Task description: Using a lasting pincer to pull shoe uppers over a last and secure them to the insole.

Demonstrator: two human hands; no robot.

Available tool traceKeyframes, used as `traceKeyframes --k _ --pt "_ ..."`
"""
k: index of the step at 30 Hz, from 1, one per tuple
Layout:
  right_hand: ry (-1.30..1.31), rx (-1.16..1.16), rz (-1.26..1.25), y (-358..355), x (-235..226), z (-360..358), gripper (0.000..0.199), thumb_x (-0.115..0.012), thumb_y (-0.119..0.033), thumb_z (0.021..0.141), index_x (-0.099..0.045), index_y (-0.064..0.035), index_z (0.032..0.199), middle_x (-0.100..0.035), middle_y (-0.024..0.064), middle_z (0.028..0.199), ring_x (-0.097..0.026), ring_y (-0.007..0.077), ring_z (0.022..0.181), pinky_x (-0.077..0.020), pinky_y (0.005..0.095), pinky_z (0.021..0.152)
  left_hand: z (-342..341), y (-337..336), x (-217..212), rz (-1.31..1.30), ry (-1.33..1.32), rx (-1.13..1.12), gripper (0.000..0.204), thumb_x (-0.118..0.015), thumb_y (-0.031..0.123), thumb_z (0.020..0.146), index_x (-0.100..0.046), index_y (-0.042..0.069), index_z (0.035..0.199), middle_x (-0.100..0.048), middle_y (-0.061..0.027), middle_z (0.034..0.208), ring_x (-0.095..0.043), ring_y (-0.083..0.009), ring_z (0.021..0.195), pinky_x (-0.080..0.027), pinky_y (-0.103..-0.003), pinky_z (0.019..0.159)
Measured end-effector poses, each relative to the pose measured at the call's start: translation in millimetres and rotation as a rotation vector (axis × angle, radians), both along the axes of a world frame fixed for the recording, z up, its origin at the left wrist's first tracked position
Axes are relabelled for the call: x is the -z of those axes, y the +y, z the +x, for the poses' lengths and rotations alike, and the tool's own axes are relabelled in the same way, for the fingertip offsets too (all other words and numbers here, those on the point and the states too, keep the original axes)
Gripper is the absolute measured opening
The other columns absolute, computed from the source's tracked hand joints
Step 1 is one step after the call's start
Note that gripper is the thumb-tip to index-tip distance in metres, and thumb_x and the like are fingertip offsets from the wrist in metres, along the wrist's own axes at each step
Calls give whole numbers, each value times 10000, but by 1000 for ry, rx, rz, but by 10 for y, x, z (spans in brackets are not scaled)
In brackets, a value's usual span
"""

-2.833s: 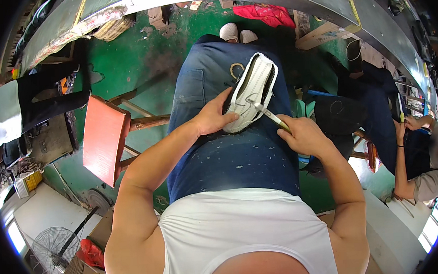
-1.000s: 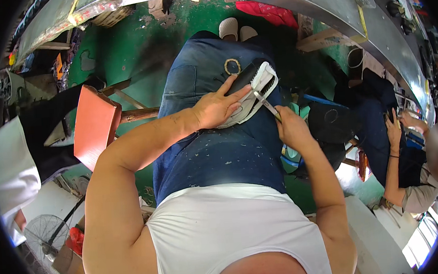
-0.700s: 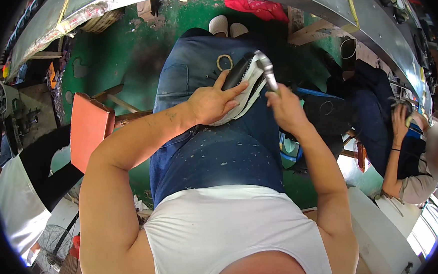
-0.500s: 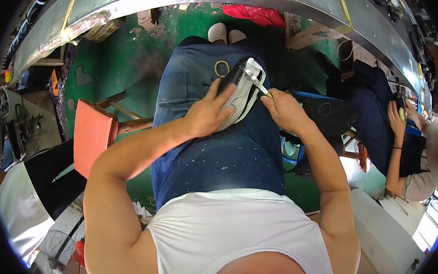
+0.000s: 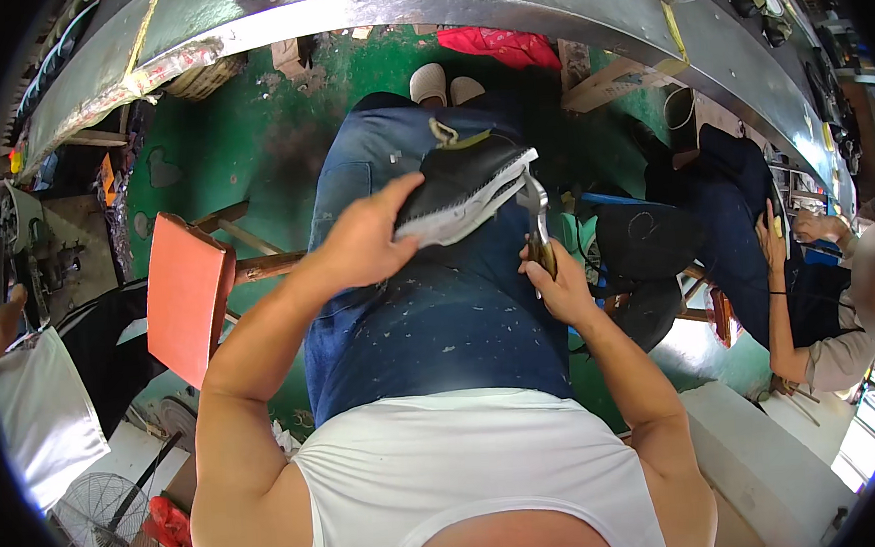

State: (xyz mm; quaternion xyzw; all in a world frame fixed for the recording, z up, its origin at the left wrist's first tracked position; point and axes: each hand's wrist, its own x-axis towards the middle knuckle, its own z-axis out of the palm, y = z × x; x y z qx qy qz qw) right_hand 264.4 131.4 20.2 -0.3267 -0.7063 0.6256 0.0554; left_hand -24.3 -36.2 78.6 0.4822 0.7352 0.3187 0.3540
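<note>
Across my lap lies a shoe (image 5: 460,177) with a black upper and a pale, open underside edge facing my right. My left hand (image 5: 370,232) grips its left end, fingers over the upper and thumb along the pale edge. In my right hand (image 5: 563,284) are metal pliers (image 5: 540,212) with a curved head and brownish handles. Their head is close to the shoe's right tip; I cannot tell whether they touch. A pale cord loop (image 5: 444,131) shows just beyond the shoe, on my blue, speckled apron (image 5: 431,324).
A metal-edged bench (image 5: 342,14) curves across the far side. To my left stands an orange-red stool (image 5: 191,299), with a wire fan (image 5: 102,515) behind it. On the right sits another person (image 5: 810,301), hands on work of their own. Red cloth (image 5: 499,44) lies under the bench.
The shoe has turned so its black upper faces up and its tip points right. My right hand and the pliers have come nearer to me, off the shoe's top end.
</note>
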Motion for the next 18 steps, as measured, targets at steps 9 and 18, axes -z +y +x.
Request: traceKeyframes --k 9,18 --pt "-138 -17 79 -7 -228 -37 211 -591 -169 972 -589 -9 1108 -660 77 872 -630 162 779 -500 299 745 -195 984 -447 282 -164 -200 466 -790 315 861 -621 -28 1128 -695 -142 1017 -676 -210 945 -539 -335 835" --pt "-283 -416 195 269 -756 -387 396 -608 -164 937 -546 36 1272 -660 232 1094 -630 409 1022 -492 426 910 204 629 822 -220 -1238 -554 561 -350 472 1082 -599 20 1302 -668 -122 1192 -650 -203 1036 -524 -375 924"
